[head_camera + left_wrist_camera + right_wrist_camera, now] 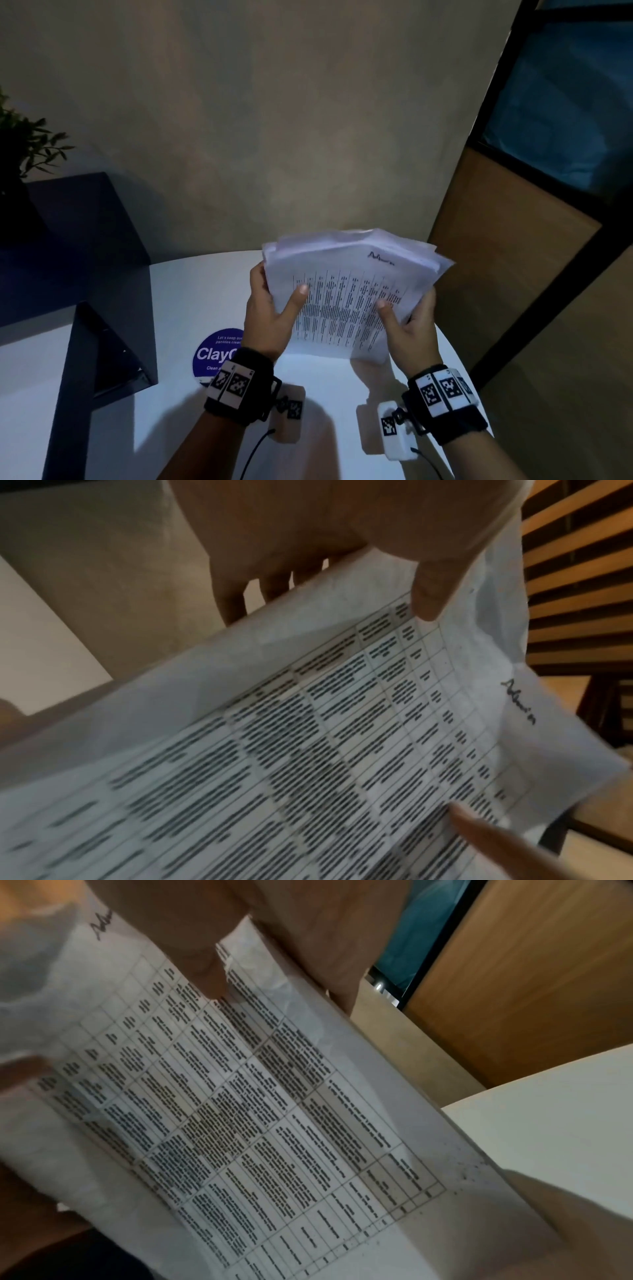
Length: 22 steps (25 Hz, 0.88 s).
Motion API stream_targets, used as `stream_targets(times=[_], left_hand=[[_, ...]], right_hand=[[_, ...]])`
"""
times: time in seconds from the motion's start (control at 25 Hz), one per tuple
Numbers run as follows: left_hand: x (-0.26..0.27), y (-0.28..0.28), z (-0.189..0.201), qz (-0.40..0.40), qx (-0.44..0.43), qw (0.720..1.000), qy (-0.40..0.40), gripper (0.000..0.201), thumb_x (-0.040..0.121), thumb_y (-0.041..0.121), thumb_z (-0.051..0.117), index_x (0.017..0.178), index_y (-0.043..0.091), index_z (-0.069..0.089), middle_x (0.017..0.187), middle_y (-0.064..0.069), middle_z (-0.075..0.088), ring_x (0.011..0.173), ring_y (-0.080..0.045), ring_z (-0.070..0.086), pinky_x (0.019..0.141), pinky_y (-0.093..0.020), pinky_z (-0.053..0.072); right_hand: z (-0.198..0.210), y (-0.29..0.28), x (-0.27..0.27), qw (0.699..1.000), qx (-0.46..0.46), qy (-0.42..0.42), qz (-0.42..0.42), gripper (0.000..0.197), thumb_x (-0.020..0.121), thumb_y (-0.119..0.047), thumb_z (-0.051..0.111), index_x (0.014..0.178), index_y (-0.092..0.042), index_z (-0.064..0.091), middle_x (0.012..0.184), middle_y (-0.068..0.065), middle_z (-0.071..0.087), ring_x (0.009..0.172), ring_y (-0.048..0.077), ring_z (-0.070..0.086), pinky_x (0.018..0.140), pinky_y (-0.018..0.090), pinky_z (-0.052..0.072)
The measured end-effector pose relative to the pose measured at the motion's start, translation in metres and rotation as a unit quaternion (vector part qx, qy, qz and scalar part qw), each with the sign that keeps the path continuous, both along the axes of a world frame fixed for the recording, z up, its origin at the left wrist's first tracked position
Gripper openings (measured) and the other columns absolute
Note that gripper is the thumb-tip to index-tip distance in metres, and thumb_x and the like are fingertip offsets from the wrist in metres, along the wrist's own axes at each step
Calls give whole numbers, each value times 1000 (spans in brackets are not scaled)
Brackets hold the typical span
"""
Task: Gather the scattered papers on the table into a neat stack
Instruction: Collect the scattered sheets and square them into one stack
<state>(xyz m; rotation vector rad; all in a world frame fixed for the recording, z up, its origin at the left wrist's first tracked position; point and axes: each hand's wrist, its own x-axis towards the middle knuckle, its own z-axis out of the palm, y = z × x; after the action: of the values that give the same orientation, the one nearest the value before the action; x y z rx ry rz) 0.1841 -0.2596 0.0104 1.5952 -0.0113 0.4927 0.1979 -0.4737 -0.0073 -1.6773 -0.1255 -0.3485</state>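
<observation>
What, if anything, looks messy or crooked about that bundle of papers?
The papers, gripped by the left hand and right hand, are not squared yet: along the far edge the sheets fan out, corners staggered and sticking past each other. The top sheet also looks slightly wrinkled. Nothing seems torn or spilled.

The white printed paper sheaf [349, 301] is held over the far middle of the white bench [191, 294], with the left grip [270, 318] on its left edge and the right grip [411, 329] on its right edge, thumbs in front. A round blue sticker [212, 353] lies on the bench left of the sheaf, partly under the left wrist. A dark box-shaped unit [78, 240] stands at the bench's left edge, with a leafy green plant [24, 147] on top. A brown wooden panel [513, 274] stands beyond the right edge.
</observation>
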Motion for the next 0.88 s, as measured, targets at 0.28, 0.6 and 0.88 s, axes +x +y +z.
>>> stream_targets(times=[0.28, 0.6, 0.88], left_hand=[[7, -14, 50, 50, -73, 993, -84, 53, 74, 58, 67, 114, 29, 50, 106, 8, 62, 95, -1, 62, 85, -21, 50], [28, -25, 78, 178, -85, 980, -26, 32, 85, 49, 67, 85, 18, 60, 69, 12, 59, 56, 2, 51, 58, -15, 45], [24, -27, 83, 199, -78, 977, -21, 41, 84, 54, 64, 73, 16, 55, 61, 9, 53, 51, -3, 46, 50, -13, 39]], right_hand=[[-4, -4, 1, 1000, 17, 24, 8, 46, 94, -11, 60, 131, -30, 39, 117, -17, 60, 100, -16, 60, 80, 10, 51], [1, -7, 0, 1000, 8, 24, 11, 50, 91, -11, 66, 115, -49, 43, 118, -6, 63, 114, 18, 61, 95, 42, 51], [2, -3, 3, 999, 42, 32, 7, 44, 88, -19, 70, 114, -46, 47, 116, -8, 66, 109, 9, 63, 97, 45, 51]])
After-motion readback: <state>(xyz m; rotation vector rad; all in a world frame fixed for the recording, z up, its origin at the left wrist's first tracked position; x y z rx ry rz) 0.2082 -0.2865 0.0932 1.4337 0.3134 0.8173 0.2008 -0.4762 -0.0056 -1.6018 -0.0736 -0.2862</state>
